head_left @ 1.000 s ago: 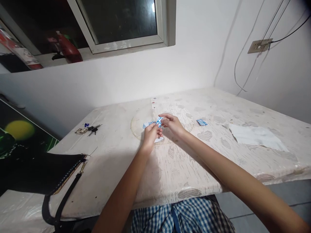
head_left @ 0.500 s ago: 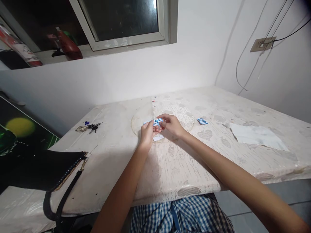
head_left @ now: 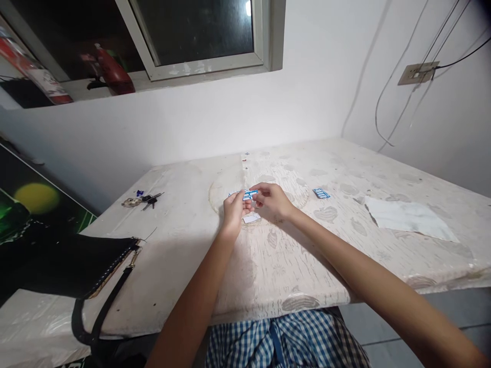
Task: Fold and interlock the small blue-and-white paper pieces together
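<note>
Over the middle of the table, my left hand (head_left: 233,210) is closed on a small sheet of blue-bordered white labels (head_left: 251,194), its thumb on top. My right hand (head_left: 273,198) pinches the right end of that sheet between thumb and fingers. Part of the sheet is hidden behind the left thumb and fingers. Just below the hands, a small white paper piece (head_left: 251,219) lies on the tablecloth. Another small blue-and-white piece (head_left: 321,193) rests to the right of my right hand.
A patterned plastic cloth covers the table (head_left: 307,266). Keys (head_left: 152,200) lie at the left, behind a black bag (head_left: 95,260) with a strap. A white cloth or paper sheet (head_left: 408,220) is at the right. A red bottle (head_left: 115,74) stands on the window sill.
The view has shifted slightly. Both hands stay on the label sheet in nearly the same place, with the right fingers moved a little along its end.
</note>
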Available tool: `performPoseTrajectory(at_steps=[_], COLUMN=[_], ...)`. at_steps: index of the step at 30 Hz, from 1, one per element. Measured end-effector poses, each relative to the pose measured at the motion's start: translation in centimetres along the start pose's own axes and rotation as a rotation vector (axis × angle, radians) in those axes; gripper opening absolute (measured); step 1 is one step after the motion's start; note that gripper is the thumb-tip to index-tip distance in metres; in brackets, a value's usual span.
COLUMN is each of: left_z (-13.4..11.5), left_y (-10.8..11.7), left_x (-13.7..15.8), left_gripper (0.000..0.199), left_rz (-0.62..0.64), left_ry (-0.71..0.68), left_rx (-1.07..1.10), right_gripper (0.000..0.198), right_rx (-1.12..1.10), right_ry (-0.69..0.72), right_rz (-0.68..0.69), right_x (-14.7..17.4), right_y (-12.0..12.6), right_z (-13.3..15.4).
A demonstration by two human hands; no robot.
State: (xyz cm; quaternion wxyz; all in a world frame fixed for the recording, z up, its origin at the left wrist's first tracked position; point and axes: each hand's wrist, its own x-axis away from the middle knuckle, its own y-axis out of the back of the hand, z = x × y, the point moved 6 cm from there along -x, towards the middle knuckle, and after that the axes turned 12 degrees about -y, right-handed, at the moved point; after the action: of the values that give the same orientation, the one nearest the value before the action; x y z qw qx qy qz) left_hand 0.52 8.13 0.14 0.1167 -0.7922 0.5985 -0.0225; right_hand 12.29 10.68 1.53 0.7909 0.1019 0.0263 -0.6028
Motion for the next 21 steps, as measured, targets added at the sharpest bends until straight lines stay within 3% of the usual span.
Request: performPoseTrajectory(at_steps=[16,21], left_z=[-0.28,-0.6], left_y=[-0.18,-0.83], left_x=[0.28,0.16], left_gripper=[0.01,0.01], left_rz=[0.0,0.076], left_ry=[0.008,-0.091], left_rx=[0.02,0.031], right_gripper=[0.019,0.018], right_rx=[-0.055,-0.092], right_ry=[-0.061,-0.087], right_rz=[-0.035,-0.072], right_x=[-0.07,-0.21], right_y=[0.22,0.64], right_z=[-0.2,-0.21])
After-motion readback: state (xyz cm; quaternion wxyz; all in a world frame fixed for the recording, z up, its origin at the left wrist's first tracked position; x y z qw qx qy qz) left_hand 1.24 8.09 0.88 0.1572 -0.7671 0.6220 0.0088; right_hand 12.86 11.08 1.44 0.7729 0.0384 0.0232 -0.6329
